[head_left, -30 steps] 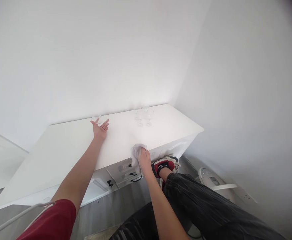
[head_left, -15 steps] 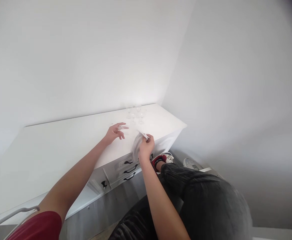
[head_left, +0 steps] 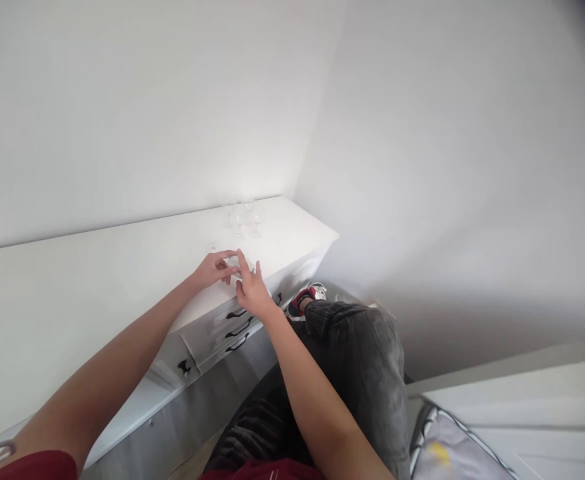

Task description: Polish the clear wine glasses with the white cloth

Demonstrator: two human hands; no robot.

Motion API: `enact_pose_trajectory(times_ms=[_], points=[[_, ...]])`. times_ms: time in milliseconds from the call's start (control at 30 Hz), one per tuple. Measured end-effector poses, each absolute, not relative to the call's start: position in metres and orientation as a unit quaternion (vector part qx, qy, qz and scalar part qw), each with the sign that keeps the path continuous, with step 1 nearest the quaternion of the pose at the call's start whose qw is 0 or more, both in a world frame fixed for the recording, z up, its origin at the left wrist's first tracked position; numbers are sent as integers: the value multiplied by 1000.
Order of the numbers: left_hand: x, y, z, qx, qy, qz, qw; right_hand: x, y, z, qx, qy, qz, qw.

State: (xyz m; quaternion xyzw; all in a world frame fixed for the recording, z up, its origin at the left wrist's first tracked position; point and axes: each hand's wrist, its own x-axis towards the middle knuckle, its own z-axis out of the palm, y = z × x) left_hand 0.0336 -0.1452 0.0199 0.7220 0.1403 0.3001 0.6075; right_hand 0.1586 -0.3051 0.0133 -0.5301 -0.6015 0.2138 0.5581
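- Since half a second ago, my right hand (head_left: 253, 291) has come in beside my left hand (head_left: 215, 269), my view has swung toward three o'clock, and the pale cloth is no longer plain to see.
- Both hands meet over the white cabinet top (head_left: 97, 287), near its front edge, with the small clear glass (head_left: 237, 264) between them.
- On the left I have a half-curled hold, thumb and fingers set about the glass; on the right my fingers are spread wide, the index reaching to it, and I cannot tell whether that hand bears any weight.
- Step in hand, as I judge it: steadying the glass between both hands. Next calls for a light, sure grip, since it looks thin and breakable.
- It is colourless and nearly lost against the white; fingers cover much of it, so I cannot tell upright from tilted.
- Toward twelve o'clock from it, a cluster of stemmed glasses (head_left: 242, 217) stands near the wall; black drawer handles (head_left: 239, 327) sit at six.
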Motion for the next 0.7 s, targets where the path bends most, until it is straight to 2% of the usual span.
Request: enact_pose_trajectory(times_ms=[67,167,267,367,567,633,700], points=[[36,-146,20,723,112,299,613,162,-307,15,-510,-540,282,607],[36,-146,23,709,58,309,631,164,-306,21,-398,-405,415,711],[34,-145,26,695,59,338,632,161,-306,27,-293,-380,482,733],[33,-142,23,706,82,363,603,159,-311,28,-329,-444,442,707],[38,-142,14,753,140,328,553,154,-316,17,-563,-623,165,517],[39,-147,18,751,132,330,556,149,-313,15,-578,-576,165,553],[39,-153,27,733,100,334,584,144,-307,14,-551,-454,236,659]])
